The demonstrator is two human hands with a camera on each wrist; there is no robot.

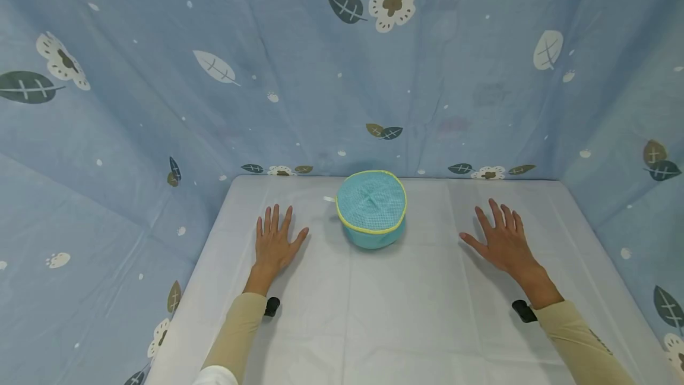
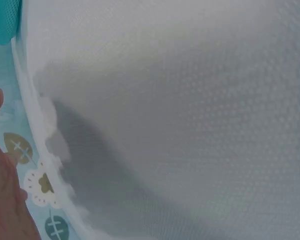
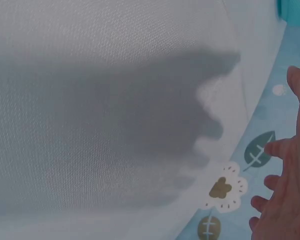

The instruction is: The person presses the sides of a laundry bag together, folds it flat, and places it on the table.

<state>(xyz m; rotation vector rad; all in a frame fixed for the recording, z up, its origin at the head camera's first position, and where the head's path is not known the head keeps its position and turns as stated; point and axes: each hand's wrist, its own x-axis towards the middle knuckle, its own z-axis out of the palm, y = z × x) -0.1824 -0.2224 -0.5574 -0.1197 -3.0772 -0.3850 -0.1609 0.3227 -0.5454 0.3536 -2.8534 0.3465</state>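
Observation:
A teal mesh pouch [image 1: 372,202] with yellow piping, round on top, stands near the back middle of the white table. A small white tag sticks out on its left. To the left of it, my left hand [image 1: 275,248] is palm down with fingers spread, holding nothing. My right hand [image 1: 503,244] is likewise spread and bare, farther off on the right side. Neither hand touches the pouch. A corner of the pouch [image 2: 2,21] shows in the left wrist view, and a bit of it [image 3: 296,12] in the right wrist view.
The white cloth-covered table [image 1: 406,314] is bounded by blue curtains [image 1: 299,76] printed with leaves and flowers, at the back and both sides. A black wrist device [image 1: 272,306] sits by the left sleeve, another [image 1: 523,311] by the right.

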